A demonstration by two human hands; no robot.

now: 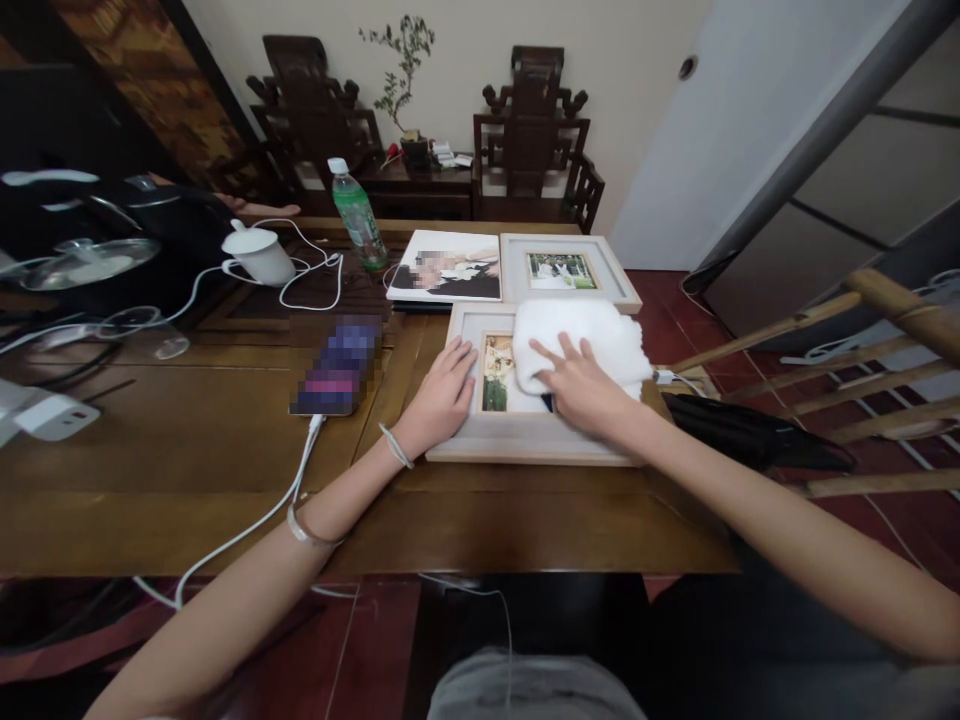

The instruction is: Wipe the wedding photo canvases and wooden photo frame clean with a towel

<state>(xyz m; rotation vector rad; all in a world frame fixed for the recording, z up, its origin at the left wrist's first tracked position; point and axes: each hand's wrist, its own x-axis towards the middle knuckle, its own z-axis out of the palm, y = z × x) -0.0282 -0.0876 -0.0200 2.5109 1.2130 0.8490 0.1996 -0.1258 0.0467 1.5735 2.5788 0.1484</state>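
A light wooden picture frame [469,440] lies flat near the table's front edge, with a small photo behind its wide pale mat. My left hand [442,393] rests on the frame's left side, fingers stretched out and flat. On the frame's upper right part is a folded white towel [607,335], which covers some of the photo. My right hand [583,385] presses down on this towel and grips it, with its fingers over the near left part. The towel hides the frame's upper right corner.
Behind lie a second frame [622,270] and a white photo panel [442,285]. A phone [337,370] on a charging cable is to the left. Further back stand a green-labelled bottle [358,215] and a white lidded cup [259,255]. A wooden chair [840,330] stands at right.
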